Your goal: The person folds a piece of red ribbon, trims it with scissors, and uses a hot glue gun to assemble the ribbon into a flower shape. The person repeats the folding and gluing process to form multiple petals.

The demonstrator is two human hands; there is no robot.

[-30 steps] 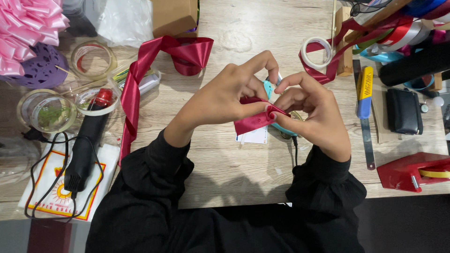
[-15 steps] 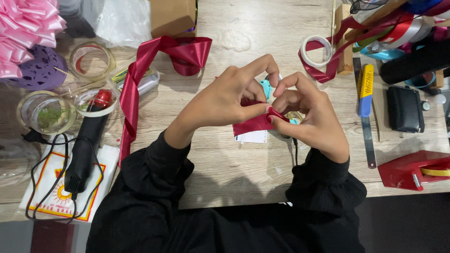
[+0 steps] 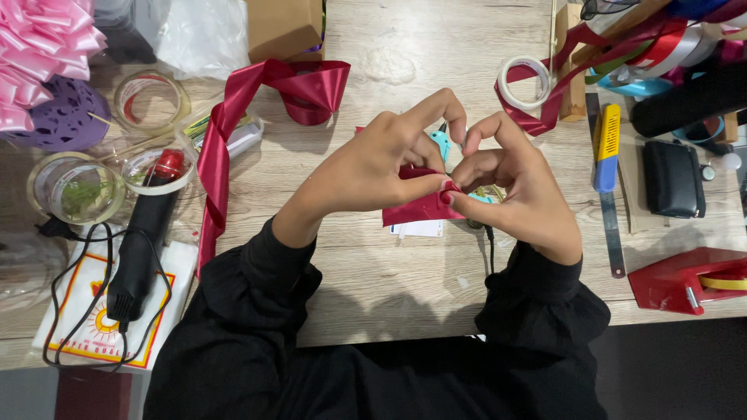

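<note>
Wooden table (image 3: 405, 47), red ribbon piece (image 3: 416, 208) seemingly pinched between left hand (image 3: 373, 167), right hand (image 3: 517, 187)

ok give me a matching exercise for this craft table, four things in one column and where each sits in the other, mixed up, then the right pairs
Things:
1. folded red ribbon piece
2. pink bow
3. red tape dispenser
4. black glue gun

Places:
A. far left, lying on a white packet with its cord looped round
B. top left corner, above a purple holder
C. centre, pinched between left hand and right hand
D. right edge, near the table's front

Pairs: 1-C, 2-B, 3-D, 4-A
</note>
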